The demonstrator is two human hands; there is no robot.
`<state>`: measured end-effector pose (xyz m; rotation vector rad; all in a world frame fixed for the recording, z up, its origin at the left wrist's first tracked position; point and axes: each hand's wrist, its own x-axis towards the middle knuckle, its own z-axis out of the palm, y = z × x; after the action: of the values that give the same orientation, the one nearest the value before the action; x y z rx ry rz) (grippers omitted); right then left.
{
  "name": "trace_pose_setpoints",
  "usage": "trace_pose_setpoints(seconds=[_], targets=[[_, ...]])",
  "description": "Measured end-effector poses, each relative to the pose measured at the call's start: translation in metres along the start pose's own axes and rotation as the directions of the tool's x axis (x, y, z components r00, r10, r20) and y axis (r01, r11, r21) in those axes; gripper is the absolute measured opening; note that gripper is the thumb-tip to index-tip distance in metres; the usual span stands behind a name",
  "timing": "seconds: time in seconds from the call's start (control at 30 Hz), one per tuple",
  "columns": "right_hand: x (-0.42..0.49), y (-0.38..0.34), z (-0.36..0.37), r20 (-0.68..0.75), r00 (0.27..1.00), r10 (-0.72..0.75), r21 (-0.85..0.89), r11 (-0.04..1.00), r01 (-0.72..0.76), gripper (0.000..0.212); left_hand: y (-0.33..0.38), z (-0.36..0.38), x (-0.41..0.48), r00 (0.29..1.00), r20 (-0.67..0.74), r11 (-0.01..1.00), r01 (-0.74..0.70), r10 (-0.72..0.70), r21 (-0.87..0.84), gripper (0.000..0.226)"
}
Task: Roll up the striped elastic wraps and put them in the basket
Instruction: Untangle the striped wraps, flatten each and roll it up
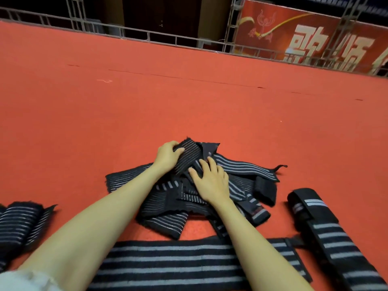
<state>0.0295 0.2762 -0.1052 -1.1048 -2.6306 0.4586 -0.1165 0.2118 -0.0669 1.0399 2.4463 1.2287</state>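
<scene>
The left hand (168,153) is curling its fingers and thumb around the end of a thin-striped wrap (189,156) at the far side of the pile (165,204). It is holding that wrap tight. The right hand (210,179) is lying flat on top of the pile, just beside the left hand. Its fingers are straight and spread out. It is pressing down on the wraps and is not gripping any of them.

The pile is sitting on the red carpet (189,101), right in front of the person. The wraps in it are black with grey stripes, and they are lying across each other in a messy heap. A long thick-striped wrap (245,166) is sticking out of the pile to the right, with a little loop at its far end. A small dark flap (210,149) is poking up next to the held wrap. It may be a fastener patch, but it is too blurry to be sure.

A wide wrap (178,263) is lying flat under both arms, close to the person. A slanted wrap (327,234) is lying to the right of the pile, folded over at its far end. A bunched wrap (21,223) is lying at the left edge, well apart from the pile. Far away, a metal railing (126,30) and a red banner (304,38) with big pale letters are standing behind the carpet.
</scene>
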Motion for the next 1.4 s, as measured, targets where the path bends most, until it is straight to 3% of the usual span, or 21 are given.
trace_pose_setpoints(seconds=[0.2,0.33,0.43,0.53,0.57,0.6,0.67,0.73,0.77,0.87,1.03,1.2,1.4], targets=[[-0.005,-0.003,-0.006,-0.008,1.000,-0.011,0.014,1.000,0.011,0.056,0.017,-0.027,-0.045,0.988,-0.047,0.985,-0.142,0.147,0.095,0.033],[-0.017,-0.001,-0.015,-0.003,0.997,-0.073,0.053,0.996,0.073,0.046,0.016,-0.050,-0.073,0.995,-0.053,0.995,-0.077,0.080,0.061,0.031],[-0.039,0.000,-0.024,-0.204,0.961,-0.185,0.197,0.954,0.225,0.029,0.016,-0.059,-0.096,0.997,-0.047,0.998,-0.062,0.062,-0.008,0.029],[-0.055,-0.008,-0.042,-0.557,0.800,-0.224,0.189,0.904,0.384,0.031,0.017,-0.061,-0.119,0.990,-0.029,0.990,-0.139,0.140,0.026,0.031],[-0.055,-0.015,-0.052,-0.591,0.754,-0.286,0.118,0.894,0.432,0.040,0.018,-0.061,-0.127,0.985,-0.006,0.984,-0.172,0.172,0.042,0.030],[-0.052,-0.020,-0.062,-0.535,0.754,-0.380,0.020,0.887,0.461,0.052,0.018,-0.061,-0.133,0.981,0.020,0.980,-0.195,0.194,0.048,0.029],[-0.043,-0.030,-0.078,-0.203,0.842,-0.499,-0.202,0.863,0.463,0.068,0.019,-0.060,-0.145,0.978,0.050,0.978,-0.203,0.201,0.046,0.027],[-0.033,-0.029,-0.083,0.073,0.889,-0.453,-0.310,0.837,0.452,0.066,0.021,-0.063,-0.154,0.983,0.028,0.982,-0.184,0.183,0.043,0.025],[-0.031,-0.027,-0.083,0.102,0.893,-0.438,-0.313,0.838,0.447,0.059,0.021,-0.065,-0.157,0.983,0.002,0.982,-0.183,0.183,0.049,0.023],[-0.036,-0.016,-0.077,-0.034,0.911,-0.411,-0.221,0.892,0.395,0.038,0.018,-0.069,-0.169,0.981,-0.049,0.979,-0.182,0.187,0.087,0.019],[-0.054,-0.008,-0.072,-0.112,0.963,-0.245,-0.078,0.968,0.237,0.039,0.012,-0.063,-0.196,0.985,-0.078,0.986,-0.152,0.157,0.072,0.018],[-0.062,-0.010,-0.080,-0.136,0.970,-0.202,-0.075,0.978,0.193,0.043,0.005,-0.063,-0.217,0.988,-0.126,0.996,-0.084,0.084,0.009,0.019],[-0.068,-0.011,-0.073,-0.185,0.964,-0.192,-0.139,0.976,0.167,0.032,0.007,-0.076,-0.229,0.982,-0.188,0.995,-0.033,0.015,-0.094,0.013]])
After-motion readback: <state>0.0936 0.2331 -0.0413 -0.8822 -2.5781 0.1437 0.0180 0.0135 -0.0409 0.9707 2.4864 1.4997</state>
